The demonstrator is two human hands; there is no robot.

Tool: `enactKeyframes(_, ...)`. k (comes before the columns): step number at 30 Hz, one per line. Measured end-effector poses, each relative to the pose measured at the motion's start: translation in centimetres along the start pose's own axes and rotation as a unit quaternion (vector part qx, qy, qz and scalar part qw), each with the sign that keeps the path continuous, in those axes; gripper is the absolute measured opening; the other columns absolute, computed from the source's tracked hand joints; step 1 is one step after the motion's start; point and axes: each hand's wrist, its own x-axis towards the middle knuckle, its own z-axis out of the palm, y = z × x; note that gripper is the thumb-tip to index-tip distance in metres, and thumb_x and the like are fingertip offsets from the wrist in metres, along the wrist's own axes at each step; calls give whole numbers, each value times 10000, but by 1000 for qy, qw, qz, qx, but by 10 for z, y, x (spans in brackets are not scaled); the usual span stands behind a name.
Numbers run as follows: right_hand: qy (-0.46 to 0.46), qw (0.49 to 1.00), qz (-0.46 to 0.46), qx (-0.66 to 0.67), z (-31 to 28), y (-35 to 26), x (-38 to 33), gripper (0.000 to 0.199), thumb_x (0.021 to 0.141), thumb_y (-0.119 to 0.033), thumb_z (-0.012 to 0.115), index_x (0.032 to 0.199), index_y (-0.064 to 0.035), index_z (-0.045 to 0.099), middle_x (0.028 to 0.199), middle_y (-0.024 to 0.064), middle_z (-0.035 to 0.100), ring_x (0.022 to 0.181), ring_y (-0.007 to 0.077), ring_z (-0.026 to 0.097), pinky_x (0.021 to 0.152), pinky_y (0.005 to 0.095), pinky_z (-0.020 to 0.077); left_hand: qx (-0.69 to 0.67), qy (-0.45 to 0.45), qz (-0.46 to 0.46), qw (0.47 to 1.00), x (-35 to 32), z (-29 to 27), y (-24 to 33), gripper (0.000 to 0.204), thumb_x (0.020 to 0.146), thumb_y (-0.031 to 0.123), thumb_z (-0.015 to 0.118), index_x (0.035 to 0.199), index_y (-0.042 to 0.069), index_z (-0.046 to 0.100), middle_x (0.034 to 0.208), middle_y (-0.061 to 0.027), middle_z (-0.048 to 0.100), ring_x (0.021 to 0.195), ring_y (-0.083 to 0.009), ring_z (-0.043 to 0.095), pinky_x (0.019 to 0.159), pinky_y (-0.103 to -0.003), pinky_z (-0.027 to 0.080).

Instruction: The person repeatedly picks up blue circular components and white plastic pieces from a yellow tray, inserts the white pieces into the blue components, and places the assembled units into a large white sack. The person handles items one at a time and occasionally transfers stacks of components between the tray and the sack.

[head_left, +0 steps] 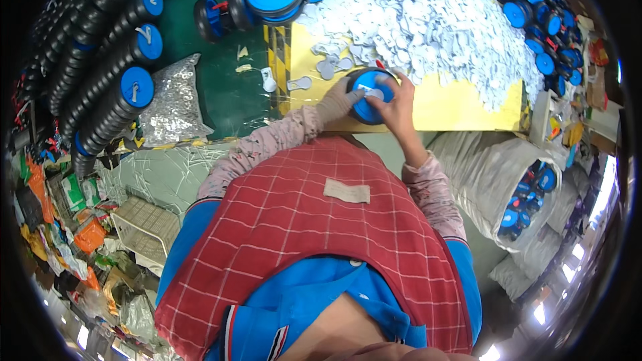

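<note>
Far left of the hands I see long stacks of wheels [137, 87], black with blue faces. Nearer to the left hand [336, 101] lies a clear bag [192, 65] with small shiny parts [170, 117]. The left hand is grasping the left edge of one blue and black wheel [364, 112], which is between both hands. The right hand [399, 105] has bent fingers at a small white piece [374, 94] on the blue face; if it pinches or only presses, I cannot tell. Beyond the right hand spreads a heap of white pieces [428, 30], and to the right of this hand a pale sack [469, 167] holds more wheels [509, 219]
</note>
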Motion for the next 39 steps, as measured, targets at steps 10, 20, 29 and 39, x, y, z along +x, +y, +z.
enactKeyframes(10,-252,929,200,182,-15,39,26,804,691,-368,887,1322,-9,542,1149,165,664,1048,248,648,912,349,525,10,11,-8,1000,7,-16,10,474,953,275,623,1324,4,506,1193,-138,621,1007,-271,632,872,-377,514)
enactKeyframes(20,171,909,378,33,-163,248,-92,491,993,-332,590,1313,39,573,1240,240,635,1142,332,603,996,401,444,480,426,138,755,54,-199,74,723,742,281,847,1332,10,527,1068,-269,680,1003,-421,663,859,-429,524)
enactKeyframes(29,56,964,152,-209,-51,204,8,206,878,-146,635,1042,-43,564,1033,201,628,1024,403,600,838,495,512,367,359,191,837,-34,-108,86,600,855,328,756,1266,-58,549,1151,-196,671,1048,-314,670,876,-379,533)
enactKeyframes(39,-41,970,214,111,-73,110,-3,317,978,-185,585,1261,-47,625,908,140,714,762,213,685,678,342,518,-89,132,-5,987,-68,16,-18,451,1005,340,556,1308,17,475,1252,-148,560,1121,-223,582,954,-333,518)
